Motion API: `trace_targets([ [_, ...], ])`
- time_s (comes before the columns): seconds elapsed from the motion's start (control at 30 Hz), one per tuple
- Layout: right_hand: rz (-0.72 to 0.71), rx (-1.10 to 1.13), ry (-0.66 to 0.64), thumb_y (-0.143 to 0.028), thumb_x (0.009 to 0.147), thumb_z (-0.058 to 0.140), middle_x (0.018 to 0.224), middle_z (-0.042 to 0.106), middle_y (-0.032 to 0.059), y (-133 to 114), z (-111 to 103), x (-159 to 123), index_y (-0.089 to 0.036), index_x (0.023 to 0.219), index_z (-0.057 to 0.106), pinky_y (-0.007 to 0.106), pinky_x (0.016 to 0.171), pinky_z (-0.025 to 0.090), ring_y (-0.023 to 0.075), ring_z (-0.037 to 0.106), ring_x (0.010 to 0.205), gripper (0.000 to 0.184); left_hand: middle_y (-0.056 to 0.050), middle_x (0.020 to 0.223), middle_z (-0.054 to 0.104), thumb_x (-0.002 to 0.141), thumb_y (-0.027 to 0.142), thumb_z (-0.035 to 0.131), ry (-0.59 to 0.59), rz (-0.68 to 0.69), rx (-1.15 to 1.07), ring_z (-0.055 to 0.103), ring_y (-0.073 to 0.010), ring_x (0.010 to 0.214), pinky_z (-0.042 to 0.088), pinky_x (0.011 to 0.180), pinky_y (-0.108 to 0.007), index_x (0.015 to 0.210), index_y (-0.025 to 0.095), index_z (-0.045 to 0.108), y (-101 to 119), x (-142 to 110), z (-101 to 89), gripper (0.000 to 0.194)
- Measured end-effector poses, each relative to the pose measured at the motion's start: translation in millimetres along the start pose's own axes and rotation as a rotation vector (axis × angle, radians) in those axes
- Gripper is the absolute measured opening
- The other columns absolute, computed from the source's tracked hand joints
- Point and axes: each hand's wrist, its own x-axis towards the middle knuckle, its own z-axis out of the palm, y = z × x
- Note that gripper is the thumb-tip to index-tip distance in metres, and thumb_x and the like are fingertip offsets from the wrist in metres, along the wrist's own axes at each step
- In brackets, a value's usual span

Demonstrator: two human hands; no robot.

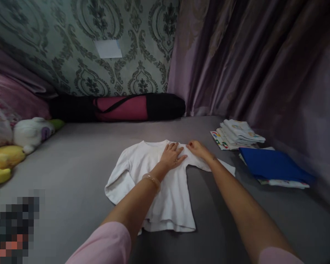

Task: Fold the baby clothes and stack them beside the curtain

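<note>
A small white long-sleeved shirt lies spread on the grey bed sheet, its neckline away from me. My left hand rests flat on the upper chest of the shirt with fingers spread. At the right shoulder seam, my right hand is closed with its fingertips pinching the shirt's fabric. The sleeve on the right reaches out past my right wrist. On the left, the other sleeve bends downward beside the body of the shirt. My left forearm hides part of the shirt's lower left.
To the right sit a stack of folded white clothes and a blue folded cloth on other pieces. A long black and pink bag lies along the wall. Plush toys are at left; purple curtains hang at right.
</note>
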Motion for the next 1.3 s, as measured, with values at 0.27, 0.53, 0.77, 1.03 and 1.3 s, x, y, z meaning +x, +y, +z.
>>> trace_targets([
  [0.27,0.101,0.164,-0.424,-0.062,0.068,0.065,0.066,0.062,-0.0003,69.9,-63.9,-22.7,-0.016,0.077,0.070,0.022,0.052,0.035,0.0122,0.052,0.059,0.047,-0.013,0.141,0.047,0.090,0.060,0.040,-0.002,-0.012,0.045,0.041,-0.0310,0.128,0.027,0.109,-0.051,0.132,0.023,0.054,-0.5,1.1,7.9,0.057],
  [0.53,0.152,-0.099,-0.340,-0.039,0.076,0.059,0.060,0.053,-0.0016,80.5,-84.2,-53.8,-0.016,0.069,0.062,0.023,0.048,0.029,0.0120,0.049,0.057,0.024,-0.014,0.142,0.045,0.089,0.063,0.036,-0.022,-0.031,0.037,0.040,-0.0315,0.129,0.026,0.110,-0.050,0.134,0.022,0.052,-1.1,1.6,9.4,0.063],
  [0.77,0.264,-0.329,-0.210,-0.038,0.087,0.053,0.100,0.068,0.0106,71.4,-72.9,-68.5,-0.015,0.102,0.064,0.025,0.067,0.042,0.0214,0.063,0.090,0.030,-0.014,0.143,0.044,0.089,0.063,0.036,-0.036,-0.041,0.038,0.039,-0.0320,0.130,0.026,0.110,-0.050,0.135,0.022,0.050,-0.9,2.2,9.3,0.064],
  [1.03,0.418,-0.584,-0.117,-0.006,0.086,0.038,0.118,0.061,0.0258,42.7,-47.8,-89.5,-0.005,0.114,0.064,0.040,0.084,0.045,0.0310,0.060,0.108,0.039,-0.013,0.144,0.042,0.090,0.065,0.032,-0.063,-0.042,0.023,0.039,-0.0307,0.130,0.025,0.111,-0.049,0.136,0.023,0.049,-1.4,1.9,4.7,0.065],
  [1.3,-0.047,-0.365,0.099,-0.013,0.090,0.033,0.130,0.055,0.0197,-16.4,-1.5,-70.0,-0.008,0.131,0.052,0.040,0.103,0.034,0.0277,0.047,0.123,0.046,-0.013,0.144,0.043,0.093,0.056,0.031,-0.046,-0.036,0.031,0.039,-0.0313,0.129,0.026,0.109,-0.051,0.135,0.024,0.050,-0.4,1.7,5.8,0.056],
])
